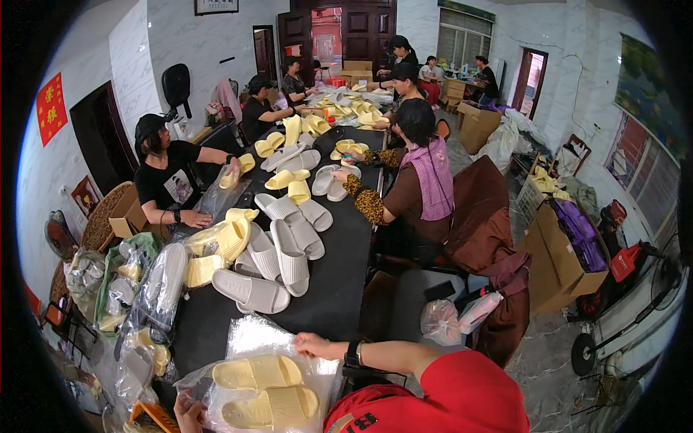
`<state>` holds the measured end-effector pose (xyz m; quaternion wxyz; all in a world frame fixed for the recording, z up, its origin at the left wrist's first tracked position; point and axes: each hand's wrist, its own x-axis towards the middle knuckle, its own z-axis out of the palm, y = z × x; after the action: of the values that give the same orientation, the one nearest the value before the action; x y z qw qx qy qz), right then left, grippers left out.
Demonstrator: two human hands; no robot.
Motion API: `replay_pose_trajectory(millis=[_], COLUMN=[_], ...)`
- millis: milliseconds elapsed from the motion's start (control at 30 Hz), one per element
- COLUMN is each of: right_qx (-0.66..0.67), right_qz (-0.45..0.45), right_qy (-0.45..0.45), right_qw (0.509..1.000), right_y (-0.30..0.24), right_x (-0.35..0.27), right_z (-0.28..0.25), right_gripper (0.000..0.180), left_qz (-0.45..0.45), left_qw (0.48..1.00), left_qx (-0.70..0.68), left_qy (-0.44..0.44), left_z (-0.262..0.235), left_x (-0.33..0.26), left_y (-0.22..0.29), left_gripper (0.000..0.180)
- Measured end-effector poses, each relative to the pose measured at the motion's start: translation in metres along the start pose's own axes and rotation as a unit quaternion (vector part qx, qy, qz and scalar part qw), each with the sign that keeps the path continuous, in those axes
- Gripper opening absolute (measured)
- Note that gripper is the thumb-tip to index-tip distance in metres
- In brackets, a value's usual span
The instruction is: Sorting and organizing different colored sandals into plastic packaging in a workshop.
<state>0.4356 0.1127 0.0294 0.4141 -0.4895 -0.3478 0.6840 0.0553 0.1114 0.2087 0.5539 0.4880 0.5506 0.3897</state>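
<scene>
At the near end of the black table, a pair of yellow slippers (271, 406) lies side by side, in or on clear plastic bags (328, 375); which of the two I cannot tell. My right hand (314, 345) pinches the bags' far right edge, its fingers closed. At the near left corner, my left hand (189, 413) has its fingers curled round the edge of the plastic, partly cut off by the frame's rim. Just beyond the bags, several loose grey slippers (253, 291) lie on the table. Bagged grey slippers (162, 281) are heaped along the left edge.
Co-workers sit along both sides of the long table (343, 289), handling yellow and grey slippers. An orange plastic thing (153, 415) stands by my left hand. A chair (422, 307) on the right holds a phone and small bags. Cardboard boxes (559, 252) stand farther right.
</scene>
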Motion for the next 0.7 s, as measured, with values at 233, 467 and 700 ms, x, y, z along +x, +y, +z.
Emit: replay_pose_trajectory(millis=[233, 467, 700], right_qx=[0.008, -0.153, -0.149], right_qz=[-0.041, 0.159, 0.194], right_qy=[0.102, -0.047, -0.095], right_qw=[0.994, 0.974, 0.965], right_y=[-0.042, 0.02, 0.021], right_x=[0.003, -0.033, -0.059], right_z=[0.01, 0.017, 0.033], right_gripper=[0.069, 0.072, 0.068], left_qz=[-0.079, -0.004, -0.036], left_qw=[0.981, 0.995, 0.986], left_qx=[-0.149, 0.036, -0.098], left_qy=[0.094, 0.091, 0.128], left_z=[-0.006, -0.024, -0.02], left_x=[-0.019, -0.026, -0.031], left_y=[-0.059, -0.097, -0.111], left_gripper=[0.029, 0.046, 0.052])
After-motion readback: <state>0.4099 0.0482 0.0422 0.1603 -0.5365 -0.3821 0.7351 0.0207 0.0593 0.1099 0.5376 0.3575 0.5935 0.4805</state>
